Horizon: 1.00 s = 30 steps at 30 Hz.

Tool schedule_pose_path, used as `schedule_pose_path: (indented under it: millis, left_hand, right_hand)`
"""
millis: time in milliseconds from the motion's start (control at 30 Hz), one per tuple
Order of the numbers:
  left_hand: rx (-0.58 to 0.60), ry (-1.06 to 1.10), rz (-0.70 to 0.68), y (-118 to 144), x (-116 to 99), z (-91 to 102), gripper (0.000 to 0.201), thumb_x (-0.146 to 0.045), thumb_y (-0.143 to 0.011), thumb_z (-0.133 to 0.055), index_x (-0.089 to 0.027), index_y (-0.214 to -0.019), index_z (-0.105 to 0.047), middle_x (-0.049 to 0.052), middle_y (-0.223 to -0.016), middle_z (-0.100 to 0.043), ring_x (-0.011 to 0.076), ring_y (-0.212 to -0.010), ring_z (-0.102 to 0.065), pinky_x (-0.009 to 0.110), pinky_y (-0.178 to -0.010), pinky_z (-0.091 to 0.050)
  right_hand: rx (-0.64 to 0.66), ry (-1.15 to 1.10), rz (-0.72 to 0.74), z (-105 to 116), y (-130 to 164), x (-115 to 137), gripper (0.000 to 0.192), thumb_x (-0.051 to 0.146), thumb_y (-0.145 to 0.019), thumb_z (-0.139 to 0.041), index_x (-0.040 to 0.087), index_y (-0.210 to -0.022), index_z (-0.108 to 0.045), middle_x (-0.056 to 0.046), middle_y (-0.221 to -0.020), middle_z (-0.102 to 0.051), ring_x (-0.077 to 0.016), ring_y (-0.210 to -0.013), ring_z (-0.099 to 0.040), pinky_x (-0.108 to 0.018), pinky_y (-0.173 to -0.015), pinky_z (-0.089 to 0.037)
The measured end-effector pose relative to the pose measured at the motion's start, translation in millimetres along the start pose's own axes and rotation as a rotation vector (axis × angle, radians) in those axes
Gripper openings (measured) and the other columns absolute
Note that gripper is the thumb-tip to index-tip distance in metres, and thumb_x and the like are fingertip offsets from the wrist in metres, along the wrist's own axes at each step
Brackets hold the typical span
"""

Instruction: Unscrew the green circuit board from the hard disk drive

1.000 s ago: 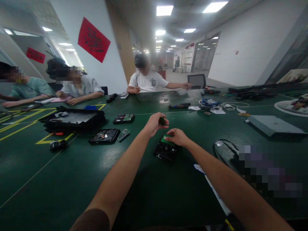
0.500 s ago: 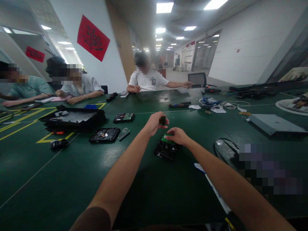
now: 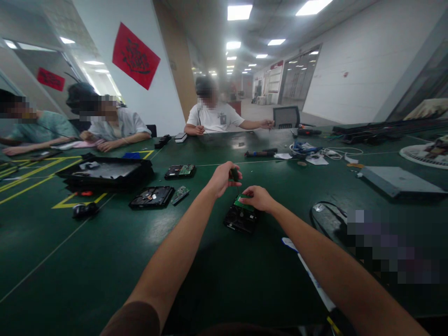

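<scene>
A black hard drive [image 3: 240, 221] with a green circuit board [image 3: 239, 202] on its upper face lies flat on the table in front of me. Above its far end, my left hand [image 3: 223, 179] is closed around the dark handle of a screwdriver [image 3: 234, 175], held upright with its thin shaft pointing down at the board. My right hand [image 3: 261, 198] grips the drive at the right of the board, fingers bent and pressed on the green surface. The fingers hide the screwdriver's tip and part of the board.
Left of my arms lie another hard drive [image 3: 152, 197], a loose circuit board [image 3: 180, 195], a further drive [image 3: 179, 171] and a black tray [image 3: 105, 169]. To the right are a grey metal box [image 3: 402, 179] and tangled cables [image 3: 304, 148]. A person [image 3: 215, 114] sits across the table.
The screwdriver's handle has turned or tilted slightly in my left hand. My right hand and the hard drive stay in place. The person opposite has drawn an outstretched hand in a little.
</scene>
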<state>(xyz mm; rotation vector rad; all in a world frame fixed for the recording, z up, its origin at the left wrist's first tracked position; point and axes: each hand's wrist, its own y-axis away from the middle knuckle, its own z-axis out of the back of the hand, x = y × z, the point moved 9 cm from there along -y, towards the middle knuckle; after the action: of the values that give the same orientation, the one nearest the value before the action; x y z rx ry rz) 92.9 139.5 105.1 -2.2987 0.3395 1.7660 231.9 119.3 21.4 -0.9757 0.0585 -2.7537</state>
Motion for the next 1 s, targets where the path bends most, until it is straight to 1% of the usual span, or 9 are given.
schedule_pose_path:
  millis: [133, 267, 367, 500, 633, 767, 833, 933, 1000]
  left_hand:
    - [0.003, 0.062, -0.028, -1, 0, -1.5, 0.02, -0.033, -0.081, -0.059, -0.014, -0.084, -0.065, 0.009, -0.078, -0.067, 0.0204, -0.075, -0.066, 0.032, -0.063, -0.06]
    - [0.004, -0.066, -0.094, 0, -8, -0.8, 0.022, -0.034, -0.079, -0.062, -0.013, -0.08, -0.07, 0.008, -0.081, -0.064, 0.0189, -0.076, -0.062, 0.028, -0.059, -0.058]
    - [0.036, -0.073, -0.035, 1, -3, -1.2, 0.026, -0.036, -0.08, -0.06, -0.013, -0.082, -0.072, 0.008, -0.08, -0.064, 0.0187, -0.074, -0.062, 0.026, -0.055, -0.055]
    - [0.023, 0.05, 0.06, -1, 8, 0.2, 0.025, -0.036, -0.081, -0.059, -0.014, -0.086, -0.069, 0.008, -0.078, -0.066, 0.0191, -0.073, -0.065, 0.027, -0.056, -0.056]
    - [0.007, 0.115, 0.044, -4, 10, 0.2, 0.023, -0.036, -0.081, -0.062, -0.014, -0.084, -0.068, 0.008, -0.08, -0.067, 0.0185, -0.075, -0.066, 0.029, -0.061, -0.059]
    - [0.005, 0.004, -0.016, -3, 1, 3.1, 0.023, -0.034, -0.079, -0.063, -0.013, -0.082, -0.071, 0.008, -0.084, -0.066, 0.0178, -0.076, -0.062, 0.029, -0.063, -0.06]
    - [0.033, -0.038, -0.021, -1, -2, 3.1, 0.025, -0.035, -0.079, -0.063, -0.013, -0.082, -0.073, 0.008, -0.084, -0.065, 0.0175, -0.076, -0.061, 0.028, -0.063, -0.059]
    - [0.13, -0.043, 0.02, 1, 0, -2.7, 0.027, -0.036, -0.08, -0.062, -0.012, -0.085, -0.075, 0.009, -0.082, -0.065, 0.0176, -0.076, -0.061, 0.026, -0.061, -0.057]
    - [0.149, -0.042, 0.04, 1, 1, -4.1, 0.027, -0.036, -0.08, -0.063, -0.012, -0.087, -0.074, 0.009, -0.079, -0.065, 0.018, -0.075, -0.062, 0.027, -0.062, -0.057]
  right_hand:
    - [0.002, -0.009, 0.014, 0, -1, 0, 0.038, 0.047, -0.079, -0.083, 0.019, -0.104, -0.078, -0.008, -0.106, -0.078, -0.0218, -0.094, -0.072, -0.028, -0.078, -0.055]
    - [0.006, -0.014, 0.013, -1, -1, -1, 0.039, 0.048, -0.079, -0.083, 0.019, -0.104, -0.078, -0.008, -0.106, -0.078, -0.0219, -0.095, -0.072, -0.029, -0.078, -0.054]
    - [0.001, -0.009, 0.001, -1, -1, -2, 0.04, 0.049, -0.079, -0.083, 0.019, -0.105, -0.078, -0.008, -0.107, -0.078, -0.0217, -0.095, -0.071, -0.029, -0.078, -0.054]
    - [0.016, -0.013, 0.006, -2, -1, -1, 0.036, 0.049, -0.08, -0.082, 0.02, -0.102, -0.079, -0.007, -0.106, -0.078, -0.0217, -0.095, -0.071, -0.029, -0.078, -0.054]
    - [0.016, -0.005, 0.007, -1, -1, 0, 0.035, 0.049, -0.08, -0.082, 0.021, -0.101, -0.079, -0.007, -0.106, -0.078, -0.0221, -0.096, -0.072, -0.029, -0.078, -0.054]
    - [0.013, -0.001, 0.009, -1, 0, 1, 0.035, 0.048, -0.08, -0.083, 0.021, -0.102, -0.079, -0.007, -0.106, -0.078, -0.0222, -0.096, -0.072, -0.028, -0.078, -0.054]
    - [0.008, 0.0, 0.014, -1, 0, 1, 0.035, 0.048, -0.08, -0.083, 0.021, -0.102, -0.079, -0.008, -0.107, -0.078, -0.0222, -0.096, -0.072, -0.028, -0.079, -0.054]
    - [0.008, -0.006, 0.021, -2, -1, -1, 0.035, 0.047, -0.08, -0.082, 0.02, -0.103, -0.079, -0.008, -0.107, -0.078, -0.022, -0.096, -0.072, -0.029, -0.079, -0.055]
    - [0.007, -0.008, 0.025, -3, -1, -3, 0.035, 0.047, -0.081, -0.082, 0.02, -0.103, -0.079, -0.008, -0.108, -0.078, -0.0217, -0.095, -0.072, -0.029, -0.08, -0.055]
